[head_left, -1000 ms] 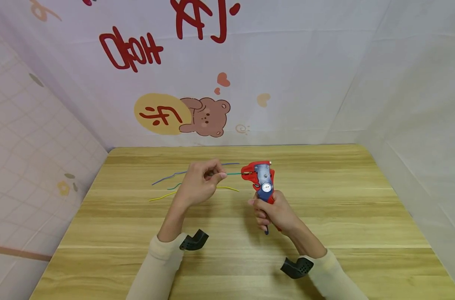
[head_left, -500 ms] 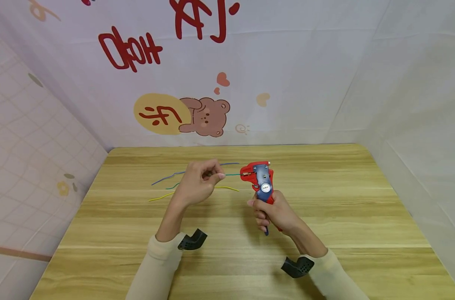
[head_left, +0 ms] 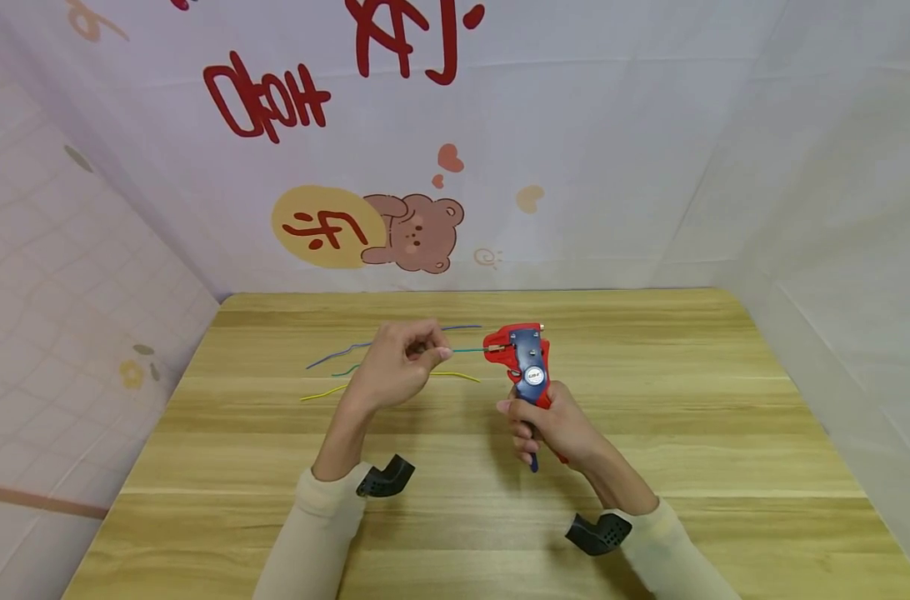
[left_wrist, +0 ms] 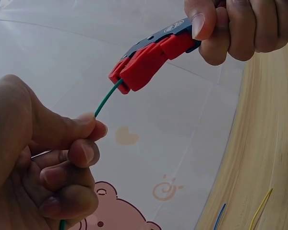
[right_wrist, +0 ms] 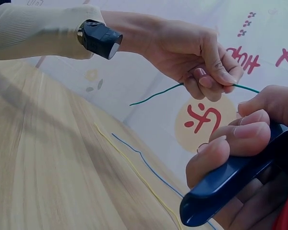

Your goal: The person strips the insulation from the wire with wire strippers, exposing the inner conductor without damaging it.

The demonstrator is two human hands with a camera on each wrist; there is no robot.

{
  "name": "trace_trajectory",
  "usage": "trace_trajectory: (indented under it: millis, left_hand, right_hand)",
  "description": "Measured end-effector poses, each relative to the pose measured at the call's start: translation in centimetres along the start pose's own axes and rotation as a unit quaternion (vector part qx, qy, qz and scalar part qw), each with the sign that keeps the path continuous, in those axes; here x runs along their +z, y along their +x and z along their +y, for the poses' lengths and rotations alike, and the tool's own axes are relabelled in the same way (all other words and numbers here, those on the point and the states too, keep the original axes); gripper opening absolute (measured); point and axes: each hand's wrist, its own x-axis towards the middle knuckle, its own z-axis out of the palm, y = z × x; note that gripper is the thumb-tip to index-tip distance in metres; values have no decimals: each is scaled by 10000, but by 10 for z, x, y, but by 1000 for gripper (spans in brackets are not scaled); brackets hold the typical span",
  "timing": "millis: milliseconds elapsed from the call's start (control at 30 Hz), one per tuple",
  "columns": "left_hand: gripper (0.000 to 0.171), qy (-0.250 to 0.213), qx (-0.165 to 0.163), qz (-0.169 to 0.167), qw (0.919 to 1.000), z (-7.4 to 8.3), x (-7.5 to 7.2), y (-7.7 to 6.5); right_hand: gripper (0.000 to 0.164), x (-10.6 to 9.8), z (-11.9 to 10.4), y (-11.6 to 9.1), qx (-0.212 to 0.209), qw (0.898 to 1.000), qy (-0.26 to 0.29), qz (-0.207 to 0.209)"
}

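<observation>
Between thumb and fingertips, my left hand [head_left: 398, 362] pinches a green wire [left_wrist: 107, 99]. One end of the wire runs into the red jaws of a wire stripper [head_left: 532, 367]; its other end trails out behind the hand in the right wrist view. My right hand [head_left: 552, 425] grips the stripper's handles, fingers wrapped around the blue lever [right_wrist: 230, 179]. Both hands and the tool are above the table. How far the wire reaches inside the jaws is hidden.
A blue wire [head_left: 335, 355] and a yellow wire [head_left: 455, 375] lie on the wooden table [head_left: 687, 417], partly behind the left hand. A printed cloth [head_left: 612, 167] hangs behind the table, with similar cloth at both sides.
The stripper's jaws tilt and shift very slightly, with the green wire staying in them. Both hands keep nearly the same place and hold.
</observation>
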Motion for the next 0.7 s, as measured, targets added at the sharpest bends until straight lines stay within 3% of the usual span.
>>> trace_trajectory:
  millis: [700]
  left_hand:
    - [20, 52, -135, -49, 9999, -1, -2, 0]
  right_hand:
    - [25, -3, -4, -1, 93, 9996, -259, 29]
